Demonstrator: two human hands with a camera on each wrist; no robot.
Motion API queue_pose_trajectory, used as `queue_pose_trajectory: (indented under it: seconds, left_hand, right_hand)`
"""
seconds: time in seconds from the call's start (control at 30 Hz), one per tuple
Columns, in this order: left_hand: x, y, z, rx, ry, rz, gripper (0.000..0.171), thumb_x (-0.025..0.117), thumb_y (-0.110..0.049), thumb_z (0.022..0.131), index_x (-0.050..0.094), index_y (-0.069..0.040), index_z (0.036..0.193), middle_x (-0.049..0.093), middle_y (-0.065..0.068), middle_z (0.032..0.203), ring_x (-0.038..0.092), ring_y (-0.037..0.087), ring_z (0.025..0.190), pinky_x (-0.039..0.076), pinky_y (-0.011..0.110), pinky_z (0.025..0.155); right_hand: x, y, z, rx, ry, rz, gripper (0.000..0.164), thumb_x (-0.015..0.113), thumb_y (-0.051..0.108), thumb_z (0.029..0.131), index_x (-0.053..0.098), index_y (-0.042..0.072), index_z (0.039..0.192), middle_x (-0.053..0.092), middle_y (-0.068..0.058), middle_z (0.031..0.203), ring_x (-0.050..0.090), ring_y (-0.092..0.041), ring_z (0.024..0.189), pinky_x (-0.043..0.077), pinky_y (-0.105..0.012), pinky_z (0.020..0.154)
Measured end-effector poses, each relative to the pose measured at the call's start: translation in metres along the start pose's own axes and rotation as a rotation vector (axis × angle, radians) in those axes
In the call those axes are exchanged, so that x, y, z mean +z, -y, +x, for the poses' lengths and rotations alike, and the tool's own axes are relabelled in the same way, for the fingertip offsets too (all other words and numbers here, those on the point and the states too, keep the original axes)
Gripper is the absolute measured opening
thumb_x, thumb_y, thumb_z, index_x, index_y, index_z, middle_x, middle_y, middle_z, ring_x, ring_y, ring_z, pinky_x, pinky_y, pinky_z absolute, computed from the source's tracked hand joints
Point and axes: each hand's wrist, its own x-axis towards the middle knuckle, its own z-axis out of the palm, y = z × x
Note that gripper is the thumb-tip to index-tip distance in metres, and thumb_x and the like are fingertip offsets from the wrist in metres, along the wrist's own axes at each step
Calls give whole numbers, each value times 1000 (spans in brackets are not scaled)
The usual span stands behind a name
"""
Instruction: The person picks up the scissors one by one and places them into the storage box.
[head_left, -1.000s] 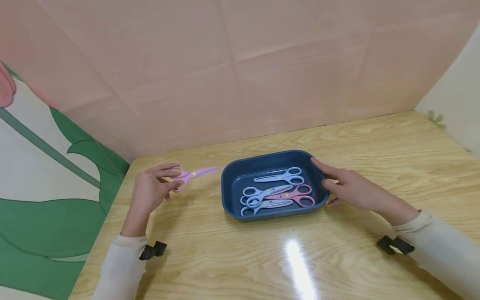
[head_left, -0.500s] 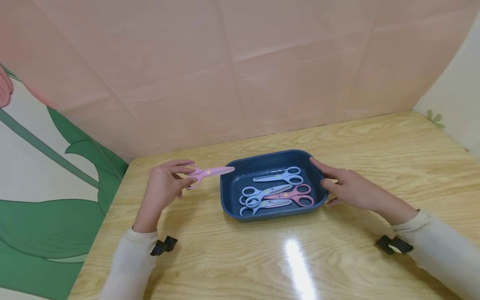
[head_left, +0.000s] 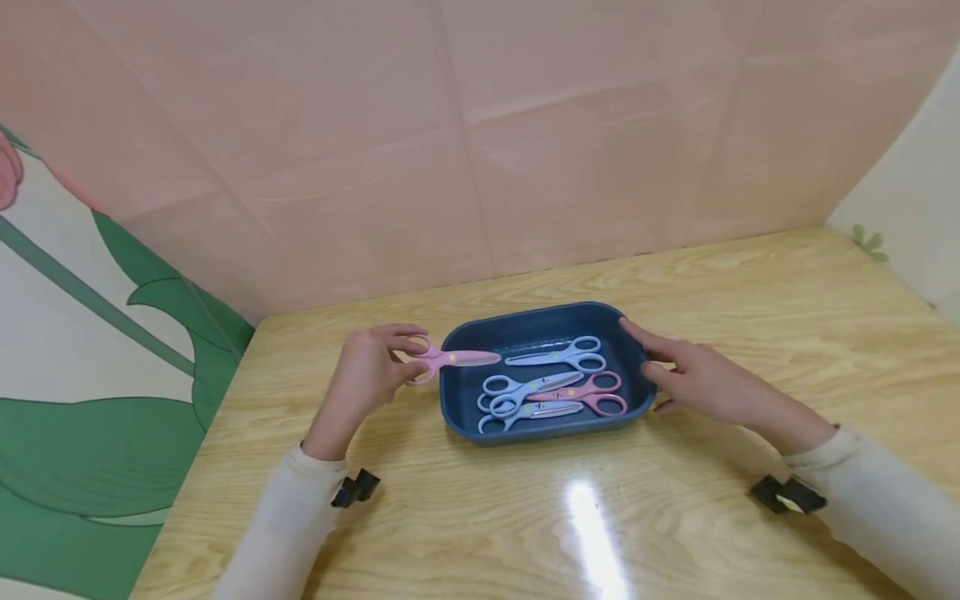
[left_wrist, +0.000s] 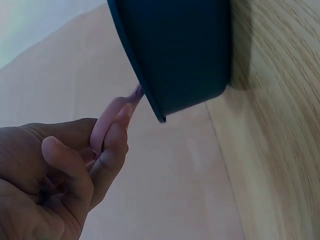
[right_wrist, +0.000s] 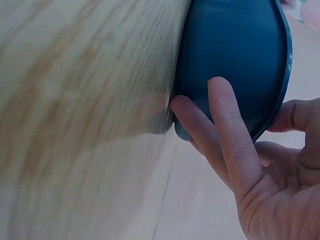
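My left hand [head_left: 367, 367] pinches a pair of pink scissors [head_left: 468, 358] by the handle loops, blades pointing right. The blades extend over the left rim of a dark blue plastic tray [head_left: 536, 325]. From below, the left wrist view shows a pink handle [left_wrist: 106, 127] between thumb and fingers; the tray wall hides the blades. My right hand [head_left: 701, 379] grips the tray's right end, with two fingers [right_wrist: 232, 122] against its outer wall. Inside lie several scissors: blue ones [head_left: 551, 357] towards the back, overlapping blue ones [head_left: 532, 386] nearer, and a pink pair [head_left: 581, 391] among them.
The tray stands on a wood-grain table [head_left: 465, 517]. A pink sheet [head_left: 480, 150] hangs behind the table. On the left is a wall with painted green leaves [head_left: 97, 450]; a pale wall [head_left: 915, 200] rises at the right.
My left hand has moved right with the pink scissors, bringing the blades from left of the tray to above its left side. My right hand and the tray stay put.
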Motion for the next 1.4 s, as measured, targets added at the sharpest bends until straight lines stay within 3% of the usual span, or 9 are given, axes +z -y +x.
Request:
queue_pose_trajectory:
  seconds: [0.2, 0.63, 0.7, 0.87, 1.0, 1.17, 1.4]
  left_hand:
    - [12, -11, 4, 38, 10, 82, 15, 79, -9, 76, 78, -9, 91, 69, -2, 116, 65, 7, 65, 52, 17, 54]
    - [23, -22, 13, -5, 46, 162, 14, 78, -10, 77, 78, -11, 91, 69, -3, 117, 65, 11, 72, 52, 17, 56]
    - [24, -23, 15, -14, 60, 180, 14, 78, -11, 77, 78, -12, 91, 69, -3, 117, 66, 13, 80, 53, 19, 62]
    - [28, -29, 19, -33, 81, 237, 15, 77, -13, 79, 78, -14, 94, 68, -3, 120, 62, 19, 111, 53, 31, 91]
    - [29, -34, 23, -44, 79, 255, 15, 75, -14, 81, 78, -15, 96, 67, -3, 122, 58, 21, 120, 48, 36, 103]
    - [31, -38, 26, -49, 87, 251, 16, 75, -13, 81, 78, -15, 97, 66, -2, 124, 57, 21, 121, 48, 36, 103]
    - [39, -38, 28, 10, 78, 275, 16, 77, -13, 79, 78, -14, 95, 69, 1, 119, 61, 22, 116, 46, 38, 104]
  right_hand:
    - [1, 0, -1, 4, 2, 0, 64, 43, 20, 101, 9, 29, 153, 28, -35, 147, 68, -18, 81, 60, -30, 66]
    - [1, 0, 0, 5, -5, -17, 63, 43, 22, 101, 9, 31, 153, 26, -33, 149, 68, -16, 80, 60, -29, 65]
    - [1, 0, 0, 5, -5, -13, 63, 44, 22, 101, 10, 31, 153, 27, -33, 149, 68, -16, 79, 60, -29, 65]
    - [1, 0, 0, 1, -7, -8, 63, 44, 21, 101, 10, 31, 153, 25, -33, 150, 68, -17, 80, 60, -29, 65]
    - [0, 1, 0, 2, -8, -5, 63, 43, 20, 101, 10, 31, 153, 25, -33, 150, 68, -17, 80, 60, -30, 65]
    - [-2, 3, 0, 2, -11, -2, 63, 43, 20, 101, 10, 31, 153, 26, -34, 149, 68, -18, 80, 60, -30, 66]
    - [-1, 1, 0, -3, 4, 30, 63, 45, 20, 101, 10, 31, 153, 25, -34, 149, 68, -19, 81, 60, -30, 66]
